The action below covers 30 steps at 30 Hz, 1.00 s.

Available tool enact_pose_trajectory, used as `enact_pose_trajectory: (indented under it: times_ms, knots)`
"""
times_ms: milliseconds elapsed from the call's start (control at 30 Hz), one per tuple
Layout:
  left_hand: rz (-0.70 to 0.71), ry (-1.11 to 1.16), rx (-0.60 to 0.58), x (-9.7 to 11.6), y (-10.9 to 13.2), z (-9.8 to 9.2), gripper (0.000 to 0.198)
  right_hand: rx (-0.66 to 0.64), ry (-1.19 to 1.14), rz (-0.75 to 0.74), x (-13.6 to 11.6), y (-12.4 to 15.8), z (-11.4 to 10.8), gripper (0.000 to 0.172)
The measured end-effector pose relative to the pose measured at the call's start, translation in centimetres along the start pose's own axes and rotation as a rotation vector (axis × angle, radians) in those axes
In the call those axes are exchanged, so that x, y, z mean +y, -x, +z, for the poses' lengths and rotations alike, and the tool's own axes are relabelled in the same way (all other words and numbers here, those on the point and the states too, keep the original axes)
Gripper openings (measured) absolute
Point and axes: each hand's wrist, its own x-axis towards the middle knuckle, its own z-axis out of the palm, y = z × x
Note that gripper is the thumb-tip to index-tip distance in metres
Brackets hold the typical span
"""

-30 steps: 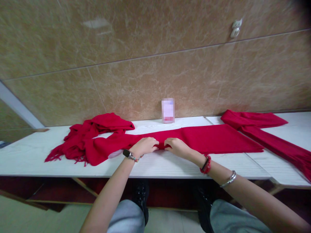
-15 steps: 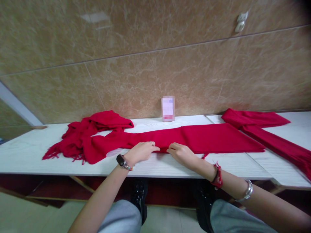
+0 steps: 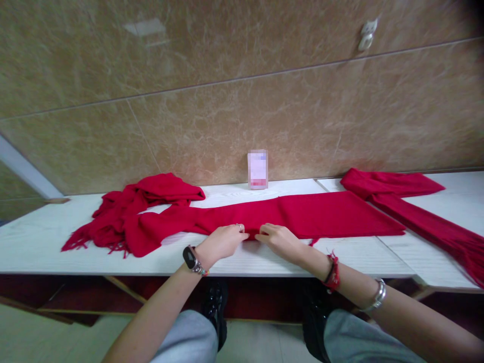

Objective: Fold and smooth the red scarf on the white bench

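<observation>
– Looking at the hands, what is each grip doing?

– The left hand (image 3: 223,241) and the right hand (image 3: 278,238) sit side by side, fingertips nearly touching. Each grip is closed in a pinch on the near edge of the long red knitted scarf (image 3: 333,214), about at its mid-length.

– And where does the scarf lie?

– Stretched across the white wood-grain tabletop (image 3: 38,242), its right half smooth and its left end bunched in a fringed heap (image 3: 124,222). A second red scarf (image 3: 416,212) lies apart at the right, and a small pink card (image 3: 257,169) leans on the wall behind.

– Which step is that?

– Taking hold at the middle for a fold, I'd judge. A next move calls for both pinches to rise evenly, so the edge runs straight and the bunched end doesn't drag.
</observation>
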Motion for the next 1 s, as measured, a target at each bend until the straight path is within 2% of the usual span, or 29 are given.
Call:
enact_pose_trajectory:
  times_ms: [167, 333, 467, 633, 800, 1000]
  knots:
    - [-0.010, -0.010, 0.014, 0.1, 0.5, 0.5, 0.031, 0.066, -0.085, -0.037, 0.6, 0.3, 0.9, 0.020]
    - [-0.071, 0.026, -0.050, 0.8, 1.7, 0.3, 0.046, 0.099, -0.143, -0.084, 1.1, 0.8, 1.2, 0.024]
    - [-0.082, 0.031, -0.099, 1.3, 2.1, -0.1, 0.046, 0.093, -0.149, -0.085, 1.1, 0.8, 0.8, 0.026]
    - [-0.073, 0.075, -0.066, 1.3, 0.9, -0.5, 0.037, 0.075, -0.194, -0.075, 1.0, 0.7, 0.5, 0.026]
    - [-0.002, 0.107, -0.002, 0.3, -1.1, 0.3, 0.038, 0.076, -0.180, -0.089, 1.1, 0.7, 0.7, 0.025]
    - [-0.192, 0.129, 0.002, -0.4, -2.5, 0.5, 0.041, 0.047, -0.244, -0.054, 1.1, 0.5, 0.7, 0.025]
